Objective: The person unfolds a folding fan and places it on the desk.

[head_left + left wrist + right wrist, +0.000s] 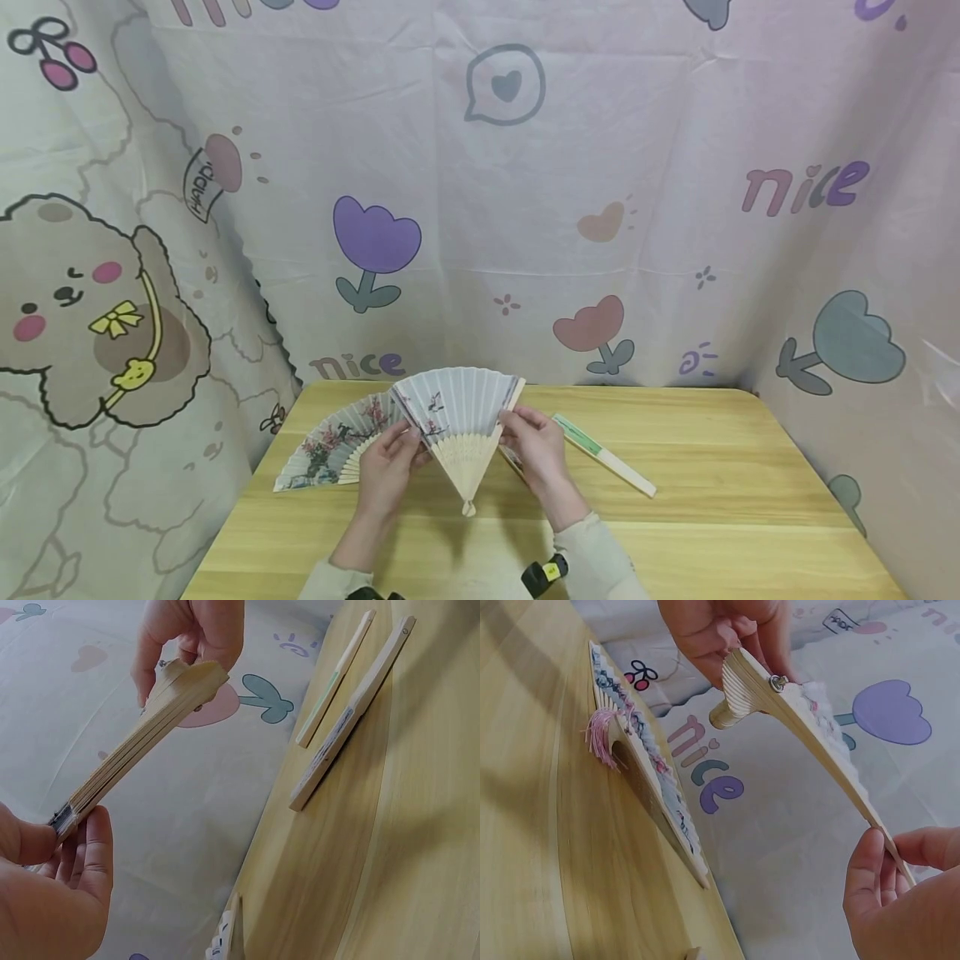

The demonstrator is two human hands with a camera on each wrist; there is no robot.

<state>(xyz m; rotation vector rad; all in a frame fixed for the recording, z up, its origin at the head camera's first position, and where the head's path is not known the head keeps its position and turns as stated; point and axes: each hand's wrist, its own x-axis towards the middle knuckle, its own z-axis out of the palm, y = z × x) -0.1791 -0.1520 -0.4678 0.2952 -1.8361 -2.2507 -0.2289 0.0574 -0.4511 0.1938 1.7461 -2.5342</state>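
A spread folding fan (457, 404), pale with small plum blossoms and bare wooden ribs, is held up above the table, its pivot pointing down. My left hand (390, 467) pinches its left outer rib between thumb and fingers. On the opposite side, my right hand (536, 442) pinches the right outer rib. From the left wrist, the fan's ribs (131, 750) appear edge-on with the left thumb (34, 844) pressed on them. In the right wrist view, a metal ring (778, 682) shows at the pivot, and the right fingers (866, 870) grip the far end of the outer rib.
Behind my left hand a second spread fan (330, 446) with red blossoms lies on the wooden table (720, 467); its pink tassel (604, 739) shows in the right wrist view. Two folded fans lie to the right, one with a green label (577, 435), one darker-printed (352, 712). Printed cloth (480, 208) hangs behind.
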